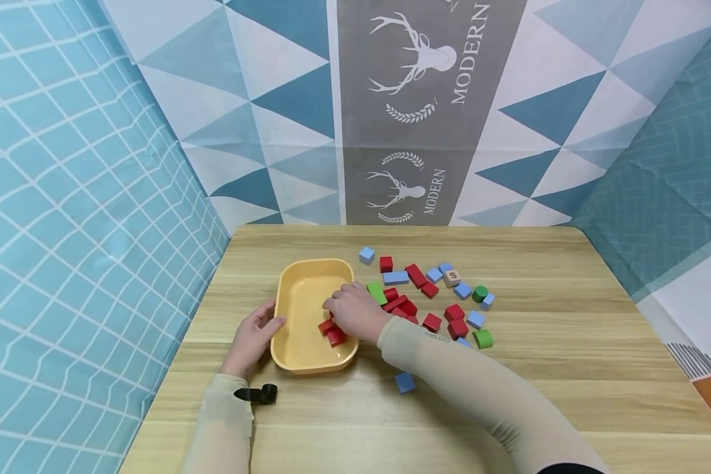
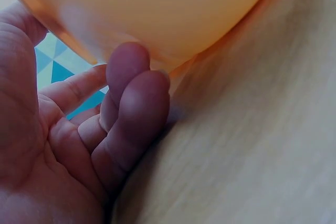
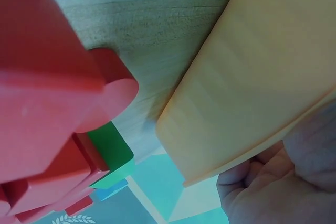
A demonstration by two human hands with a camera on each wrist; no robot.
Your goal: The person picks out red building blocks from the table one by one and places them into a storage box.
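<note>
A yellow plastic bin (image 1: 290,289) stands on the wooden table, with a few red blocks (image 1: 336,337) lying in its right part. At its left side, my left hand (image 1: 255,336) holds the rim, thumb over the edge; the left wrist view shows the fingers (image 2: 144,100) against the outer wall. My right hand (image 1: 357,313) reaches across the right rim, fingers bent down inside the bin. Red shows right at its fingertips, and I cannot tell whether they grip a block. From the right wrist, the hand (image 3: 278,182) appears beyond the bin's wall (image 3: 236,93), its fingertips hidden.
Right of the bin lies a loose spread of red blocks (image 1: 455,313), blue blocks (image 1: 395,278) and green blocks (image 1: 482,339). Among them sits a wooden cube with an S (image 1: 452,278). One blue block (image 1: 405,382) lies nearer, beside the right forearm. Patterned cloth hangs behind the table.
</note>
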